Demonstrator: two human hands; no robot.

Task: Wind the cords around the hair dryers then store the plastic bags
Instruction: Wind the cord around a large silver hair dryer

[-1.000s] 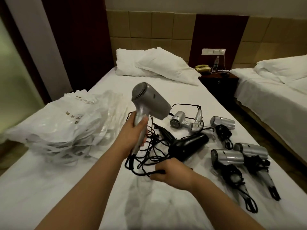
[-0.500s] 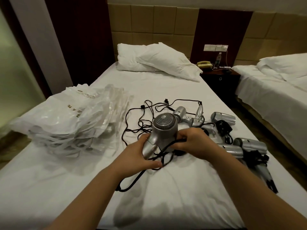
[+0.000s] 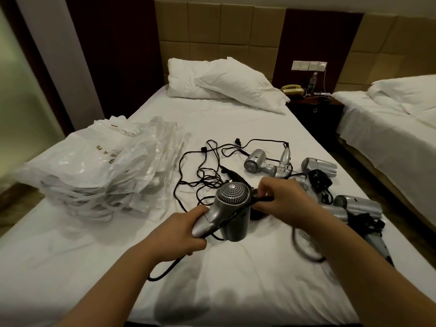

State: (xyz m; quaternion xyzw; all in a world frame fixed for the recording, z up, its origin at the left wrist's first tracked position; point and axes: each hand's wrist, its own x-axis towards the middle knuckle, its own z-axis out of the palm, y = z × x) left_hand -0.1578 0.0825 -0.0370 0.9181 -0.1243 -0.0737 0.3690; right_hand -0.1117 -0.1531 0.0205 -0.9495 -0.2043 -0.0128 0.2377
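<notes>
So, partway through at best. The left hand point(image 3: 181, 234) is wrapped around the handle of a silver hair dryer point(image 3: 230, 210), held just above the bed point(image 3: 236, 279), grille facing up toward the camera. The right hand point(image 3: 280, 200) has its fingers pinched on the black cord point(image 3: 259, 199) right beside the dryer's barrel, with a blurred loop of it trailing under the wrist — looks to me like a wrap is being laid on, not finished.

Done, as far as I can tell: the silver dryers on the right point(image 3: 358, 205) have dark cord bundled against them, so those seem wound already. Left to do: the one in hand, plus the two small silver dryers further back point(image 3: 256, 162) whose cords sprawl in a loose tangle point(image 3: 205, 171) across the sheet. A black dryer sits mostly hidden behind the hands, can't tell its state.

The pile of plastic bags point(image 3: 94, 171) lies on the left side of the bed — not stored yet, so that whole half of the job is waiting.
</notes>
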